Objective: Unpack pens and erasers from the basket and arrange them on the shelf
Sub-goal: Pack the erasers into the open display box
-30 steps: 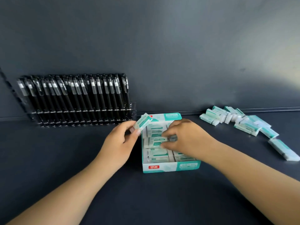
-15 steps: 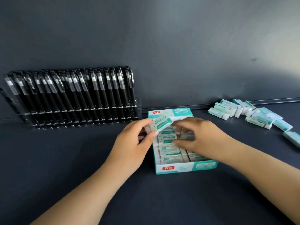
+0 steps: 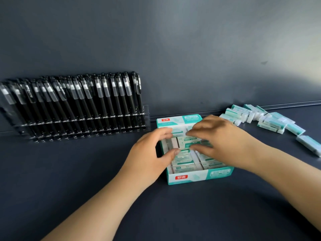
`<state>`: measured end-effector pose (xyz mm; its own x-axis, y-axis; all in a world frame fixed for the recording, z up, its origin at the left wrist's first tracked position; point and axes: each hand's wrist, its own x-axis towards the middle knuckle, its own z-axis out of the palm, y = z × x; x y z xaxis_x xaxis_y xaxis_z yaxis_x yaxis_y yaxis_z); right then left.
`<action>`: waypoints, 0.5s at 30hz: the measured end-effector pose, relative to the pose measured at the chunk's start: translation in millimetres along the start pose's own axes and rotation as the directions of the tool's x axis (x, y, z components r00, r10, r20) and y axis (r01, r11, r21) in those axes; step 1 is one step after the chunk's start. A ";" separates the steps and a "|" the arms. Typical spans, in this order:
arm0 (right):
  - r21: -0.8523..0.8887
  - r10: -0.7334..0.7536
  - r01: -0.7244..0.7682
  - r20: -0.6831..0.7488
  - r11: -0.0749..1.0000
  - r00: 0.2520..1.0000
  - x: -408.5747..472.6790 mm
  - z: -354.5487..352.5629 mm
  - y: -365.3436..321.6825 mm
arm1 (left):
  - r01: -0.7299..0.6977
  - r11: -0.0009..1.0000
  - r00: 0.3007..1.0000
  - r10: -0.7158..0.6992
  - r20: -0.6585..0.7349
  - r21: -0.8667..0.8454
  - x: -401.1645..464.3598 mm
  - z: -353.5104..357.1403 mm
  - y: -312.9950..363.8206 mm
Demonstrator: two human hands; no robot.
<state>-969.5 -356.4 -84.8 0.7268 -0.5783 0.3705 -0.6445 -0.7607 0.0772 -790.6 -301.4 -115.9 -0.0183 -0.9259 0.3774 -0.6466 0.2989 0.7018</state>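
A teal-and-white eraser box (image 3: 189, 177) sits open under both hands (image 3: 184, 145), packed with wrapped erasers (image 3: 182, 158) lying flat. Loose erasers (image 3: 265, 119) lie scattered right of the hands; black capped pens (image 3: 73, 103) stand leaning in a row to their left — upright in a clear rack.

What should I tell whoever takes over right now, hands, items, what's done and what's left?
Left hand: thumb and fingers pinch an eraser over the eraser box; the picture is blurred there.
Right hand: fingers curled down into the box on the packed erasers; its grip is unclear.
Done: black pens stand in the clear rack at the back left; loose erasers lie in a rough heap at the back right.
Left: empty the box, which is still nearly full, and straighten the heap.
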 end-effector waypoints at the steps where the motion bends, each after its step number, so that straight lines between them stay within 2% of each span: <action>1: -0.005 0.018 -0.018 0.053 1.000 0.998 -1.1 -2.7 3.3 | -0.005 1.000 1.000 0.005 0.019 0.009 -0.5 -0.7 0.2; 5: 0.018 0.136 -0.146 0.266 0.989 0.954 -9.0 -13.1 20.4 | -0.036 0.997 0.996 0.030 0.087 0.063 -0.6 -1.5 -0.1; 9: -0.076 0.153 -0.137 0.268 0.988 0.951 -11.4 -10.6 22.9 | -0.069 0.988 0.988 0.049 0.144 0.140 -0.6 -0.3 -1.3; 15: -0.150 0.116 -0.065 0.361 0.987 0.925 -11.5 -11.3 21.6 | -0.063 0.975 0.992 0.038 0.120 0.214 1.3 -0.1 -1.1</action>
<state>-994.4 -362.9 -76.9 0.6838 -0.7295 0.0176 -0.7185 -0.6689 0.1907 -789.8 -302.9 -116.1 -0.1341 -0.9347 0.3291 -0.7926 0.3005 0.5306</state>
